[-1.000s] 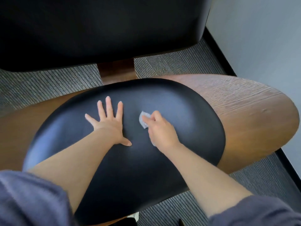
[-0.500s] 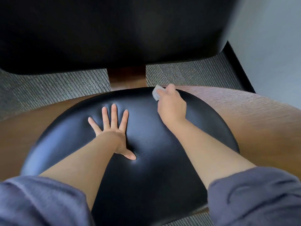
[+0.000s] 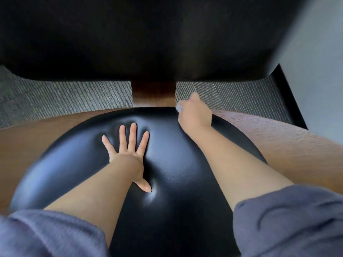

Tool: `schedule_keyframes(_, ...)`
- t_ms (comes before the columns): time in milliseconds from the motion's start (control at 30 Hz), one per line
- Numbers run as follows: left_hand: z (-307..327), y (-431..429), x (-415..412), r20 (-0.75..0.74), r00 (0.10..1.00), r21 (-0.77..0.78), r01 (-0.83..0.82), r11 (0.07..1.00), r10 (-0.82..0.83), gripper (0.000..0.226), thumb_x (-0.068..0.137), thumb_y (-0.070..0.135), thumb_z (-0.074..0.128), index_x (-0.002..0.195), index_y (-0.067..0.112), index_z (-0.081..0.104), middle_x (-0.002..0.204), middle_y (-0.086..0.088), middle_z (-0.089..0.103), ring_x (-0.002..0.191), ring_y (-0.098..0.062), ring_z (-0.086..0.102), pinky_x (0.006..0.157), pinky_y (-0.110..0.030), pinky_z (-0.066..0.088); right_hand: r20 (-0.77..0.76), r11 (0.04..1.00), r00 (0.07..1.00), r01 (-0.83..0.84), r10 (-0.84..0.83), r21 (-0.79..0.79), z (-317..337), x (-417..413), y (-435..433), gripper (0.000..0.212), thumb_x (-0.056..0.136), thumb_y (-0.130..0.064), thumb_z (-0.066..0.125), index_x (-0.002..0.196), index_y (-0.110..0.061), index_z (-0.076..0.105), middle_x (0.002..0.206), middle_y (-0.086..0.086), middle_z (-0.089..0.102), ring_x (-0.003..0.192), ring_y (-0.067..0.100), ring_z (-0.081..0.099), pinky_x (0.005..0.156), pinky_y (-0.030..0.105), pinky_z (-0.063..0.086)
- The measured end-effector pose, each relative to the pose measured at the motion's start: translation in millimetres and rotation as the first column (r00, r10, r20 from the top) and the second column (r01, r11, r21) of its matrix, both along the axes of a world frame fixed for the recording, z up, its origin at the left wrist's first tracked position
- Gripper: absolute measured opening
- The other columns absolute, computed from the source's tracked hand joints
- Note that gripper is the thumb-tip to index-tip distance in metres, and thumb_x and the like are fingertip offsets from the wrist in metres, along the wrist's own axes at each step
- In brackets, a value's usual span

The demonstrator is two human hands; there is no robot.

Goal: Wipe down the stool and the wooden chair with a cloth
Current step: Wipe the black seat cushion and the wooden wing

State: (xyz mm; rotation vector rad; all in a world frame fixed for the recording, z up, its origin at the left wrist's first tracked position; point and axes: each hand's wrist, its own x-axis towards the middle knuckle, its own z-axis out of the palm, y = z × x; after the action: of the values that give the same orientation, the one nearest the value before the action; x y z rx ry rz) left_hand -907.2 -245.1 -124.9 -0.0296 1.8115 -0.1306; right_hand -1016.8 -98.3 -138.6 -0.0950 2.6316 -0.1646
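Observation:
The wooden chair (image 3: 289, 145) fills the view, with a black padded seat cushion (image 3: 176, 173) on its curved wood shell and a black backrest (image 3: 148, 38) above. My left hand (image 3: 128, 145) presses flat on the cushion, fingers spread. At the cushion's far edge, just right of the wooden back post (image 3: 154, 95), my right hand (image 3: 194, 113) grips a small white cloth (image 3: 179, 108). Only a corner of the cloth shows past the fingers.
Grey ribbed carpet (image 3: 65, 97) lies behind the seat on both sides of the post. A pale wall (image 3: 315, 71) with a black skirting strip runs along the right. My grey sleeves cover the bottom corners.
My right hand has slid the cloth from the middle of the cushion up to its far edge beside the post. My left hand stays pressed in place, and my head has moved closer.

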Motion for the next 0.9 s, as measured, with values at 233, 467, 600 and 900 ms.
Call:
schedule_keyframes(233,-2.7,0.6,0.5,0.008,1.0,-0.016,-0.002,1.0,0.002,0.157,0.045,0.082,0.071,0.119,0.022,-0.054,0.127,-0.015,-0.062,0.124,-0.044,-0.049,0.091,-0.08,-0.014,0.141,0.996,0.989,-0.043,0.053,-0.077,8.3,-15.7,-0.9,0.019,0.088,-0.007,0.046,0.073,-0.018,0.05,0.101,0.007,0.045,0.085,0.03,0.053,0.075,0.037,0.042)
schedule_keyframes(467,-3.4,2.2,0.2,0.007,1.0,-0.024,-0.003,1.0,0.003,0.158,0.045,0.083,0.07,0.118,0.021,-0.055,0.127,-0.015,-0.062,0.123,-0.044,-0.05,0.09,-0.081,-0.015,0.094,1.0,0.995,-0.013,0.011,0.017,8.1,-19.9,28.6,0.033,0.089,-0.003,0.047,0.063,-0.019,0.034,0.102,0.006,0.044,0.09,0.03,0.054,0.072,0.037,0.04)
schedule_keyframes(600,-2.4,1.2,0.8,0.017,1.0,-0.022,0.01,1.0,-0.009,0.157,0.046,0.083,0.07,0.12,0.021,-0.054,0.127,-0.015,-0.062,0.123,-0.044,-0.05,0.09,-0.081,-0.015,0.107,0.996,0.994,0.04,-0.032,-0.08,-9.6,-19.2,32.5,0.009,0.092,-0.01,0.047,0.083,-0.013,0.045,0.097,0.004,0.052,0.084,0.026,0.056,0.068,0.035,0.041)
schedule_keyframes(900,0.3,-1.3,2.4,-0.01,1.0,0.005,0.005,1.0,-0.005,0.155,0.047,0.084,0.068,0.117,0.021,-0.054,0.125,-0.015,-0.062,0.123,-0.045,-0.05,0.093,-0.081,-0.013,-0.021,0.984,0.985,0.169,-0.17,-0.053,-9.2,-2.9,65.8,0.025,0.092,-0.009,0.046,0.114,-0.01,0.057,0.089,-0.001,0.048,0.068,0.017,0.048,0.053,0.029,0.039)
